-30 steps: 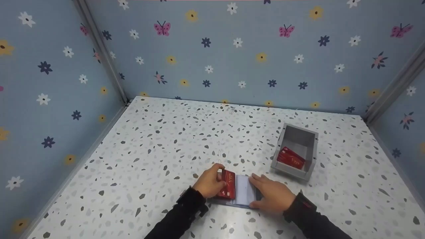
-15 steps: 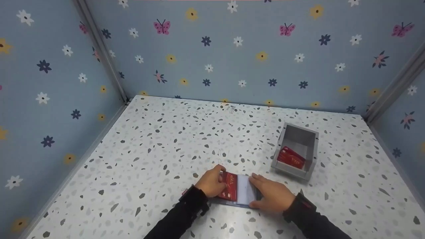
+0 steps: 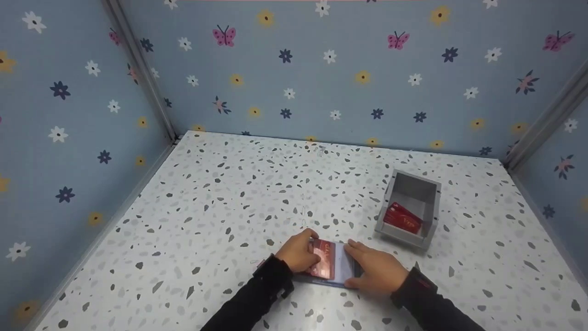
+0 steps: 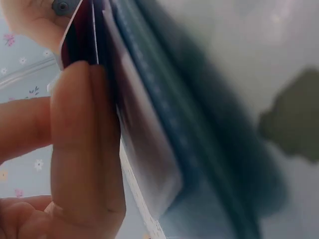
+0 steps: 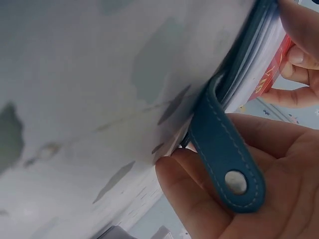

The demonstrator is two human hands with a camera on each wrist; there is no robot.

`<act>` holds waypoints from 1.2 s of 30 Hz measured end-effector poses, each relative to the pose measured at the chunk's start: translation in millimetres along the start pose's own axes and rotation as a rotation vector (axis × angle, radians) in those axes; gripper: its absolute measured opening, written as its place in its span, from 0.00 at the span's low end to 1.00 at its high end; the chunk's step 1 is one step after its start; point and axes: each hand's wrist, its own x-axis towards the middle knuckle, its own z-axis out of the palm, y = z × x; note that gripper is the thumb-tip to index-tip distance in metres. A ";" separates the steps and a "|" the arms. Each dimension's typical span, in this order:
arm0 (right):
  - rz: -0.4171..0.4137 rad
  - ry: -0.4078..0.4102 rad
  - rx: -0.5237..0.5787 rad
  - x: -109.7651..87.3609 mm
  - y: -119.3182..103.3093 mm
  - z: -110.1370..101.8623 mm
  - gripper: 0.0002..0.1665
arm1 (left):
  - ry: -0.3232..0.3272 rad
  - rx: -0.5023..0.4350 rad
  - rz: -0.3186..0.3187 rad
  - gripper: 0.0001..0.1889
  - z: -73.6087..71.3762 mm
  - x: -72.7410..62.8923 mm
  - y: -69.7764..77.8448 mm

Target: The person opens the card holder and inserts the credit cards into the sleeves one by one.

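A teal card holder [image 5: 219,134] with stitched edges, pale sleeves and a snap strap lies open on the table, low in the head view. My left hand [image 3: 297,252] pinches a red VIP card [image 3: 325,259] over the holder's left part. The card's face looks glossy and paler, as if under clear plastic. My right hand [image 3: 379,270] holds the holder's right side, thumb at the near edge and fingertips at the far edge. In the right wrist view the strap with its metal snap [image 5: 236,182] lies against the palm. The left wrist view shows fingers [image 4: 82,144] against the sleeves.
A grey open box [image 3: 431,230] stands to the right, beyond the right hand, with red VIP cards [image 3: 403,219] inside. Flower-patterned walls [image 3: 303,69] bound the speckled white table [image 3: 220,193] at the back and both sides.
The left hand has slid the red card rightward across the holder, covering more of the pale sleeve. The card's surface has turned glossier. My right hand has stayed in place.
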 end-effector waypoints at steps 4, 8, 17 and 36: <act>0.012 0.007 0.014 0.2 0.0 0.4 0.52 | 0.003 0.017 0.033 0.24 4.2 2.5 3.6; 0.037 0.006 0.033 0.1 0.2 1.7 0.53 | 0.016 0.083 0.052 0.24 9.1 5.0 7.0; 0.041 0.016 0.063 0.6 1.0 6.8 0.54 | 0.014 0.107 0.053 0.27 18.0 7.4 10.6; -0.029 0.035 0.044 2.8 5.0 -0.8 0.53 | 0.027 0.100 0.107 0.25 21.3 5.8 14.2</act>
